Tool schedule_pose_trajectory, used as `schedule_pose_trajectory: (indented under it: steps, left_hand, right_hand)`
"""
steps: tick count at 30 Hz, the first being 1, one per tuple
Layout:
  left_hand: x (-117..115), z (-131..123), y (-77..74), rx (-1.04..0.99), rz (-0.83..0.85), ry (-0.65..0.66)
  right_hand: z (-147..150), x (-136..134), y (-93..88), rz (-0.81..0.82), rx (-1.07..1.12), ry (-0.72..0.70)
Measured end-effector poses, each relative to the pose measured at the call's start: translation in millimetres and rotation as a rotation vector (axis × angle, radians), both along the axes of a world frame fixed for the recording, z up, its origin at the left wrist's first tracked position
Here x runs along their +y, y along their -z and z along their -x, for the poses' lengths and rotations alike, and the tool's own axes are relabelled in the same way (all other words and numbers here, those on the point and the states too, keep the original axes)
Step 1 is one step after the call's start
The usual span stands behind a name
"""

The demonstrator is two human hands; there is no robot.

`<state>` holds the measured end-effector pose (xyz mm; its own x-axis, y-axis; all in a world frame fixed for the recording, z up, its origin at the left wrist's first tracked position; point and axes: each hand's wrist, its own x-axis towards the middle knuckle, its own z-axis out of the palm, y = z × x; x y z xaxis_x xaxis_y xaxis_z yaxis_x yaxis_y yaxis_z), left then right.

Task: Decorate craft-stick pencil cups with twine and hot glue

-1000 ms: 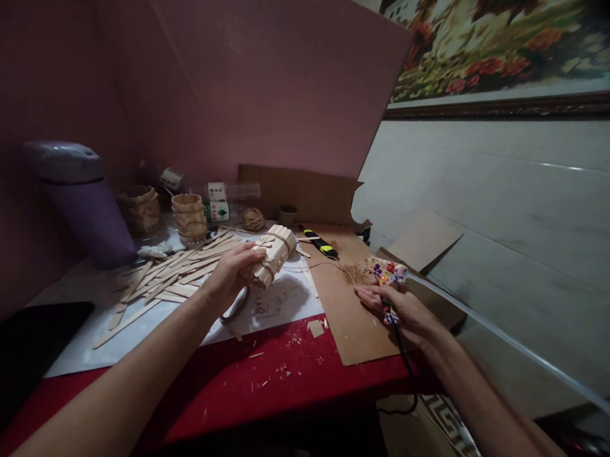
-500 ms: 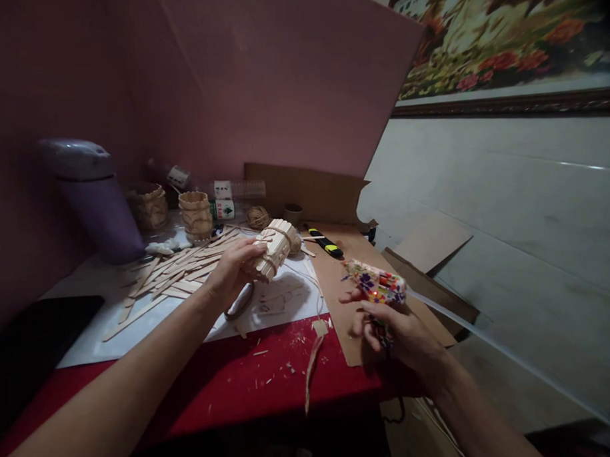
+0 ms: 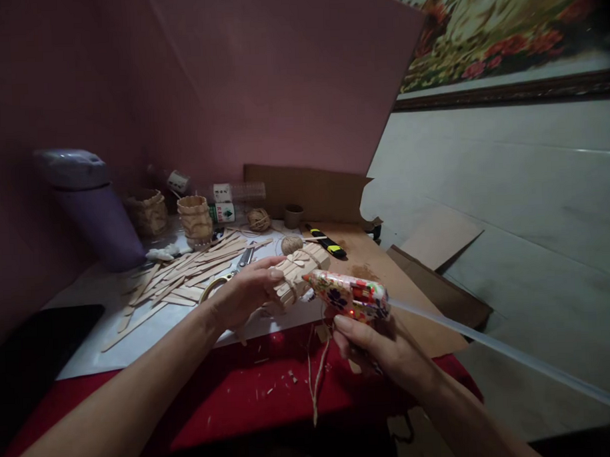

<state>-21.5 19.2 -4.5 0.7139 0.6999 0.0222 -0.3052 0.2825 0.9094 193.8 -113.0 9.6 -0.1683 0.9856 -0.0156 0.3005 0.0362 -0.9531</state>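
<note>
My left hand [image 3: 250, 290] is closed around a small cylinder of wooden craft sticks [image 3: 306, 265] wrapped with twine, held tilted above the table. In my right hand [image 3: 372, 343] is a hot glue gun [image 3: 348, 293] with a flowered cover and a lit red light. Its nozzle points left and comes right up to the side of the stick cylinder; whether it touches, I cannot tell. A long clear glue stick [image 3: 489, 342] sticks out of its back. Loose twine [image 3: 318, 381] hangs below the cylinder over the red cloth.
Loose craft sticks [image 3: 186, 272] lie in a heap on white paper, with scissors [image 3: 214, 285] beside them. Behind stand a stick cup [image 3: 195, 222], a purple bottle [image 3: 91, 209] and a twine ball [image 3: 259, 219]. A yellow-black utility knife [image 3: 328, 242] rests on cardboard [image 3: 402, 285].
My right hand has brought the glue gun left and up to the cylinder. My left hand has moved the cylinder right and down, toward the glue gun. The scissors now show more.
</note>
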Motion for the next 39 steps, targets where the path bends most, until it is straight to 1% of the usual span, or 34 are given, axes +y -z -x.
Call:
schedule_pose_trajectory:
  steps: [4, 9, 14, 23, 34, 39]
  left_hand:
    - [-1.8, -0.4, 1.5, 0.0, -0.019, 0.001]
    - [-3.2, -1.0, -0.1, 0.008, 0.012, -0.014]
    - [-2.6, -1.6, -0.7, 0.019, 0.051, -0.067]
    - [-2.3, -2.9, 0.1, 0.015, 0.021, -0.052]
    - [-3.3, -2.0, 0.5, 0.033, 0.036, -0.101]
    - [-1.5, -2.1, 2.1, 0.048, 0.037, -0.091]
  right_hand:
    - [0.3, 3.5, -0.5, 0.035, -0.002, 0.016]
    - [0.3, 4.0, 1.1, 0.065, 0.002, -0.025]
    - [-0.3, 6.1, 3.0, 0.058, 0.051, -0.045]
    - [1.0, 8.2, 3.3, 0.036, 0.031, -0.051]
    - [0.7, 6.2, 1.3, 0.052, 0.035, -0.029]
    - [0.6, 6.2, 0.9, 0.049, 0.004, -0.03]
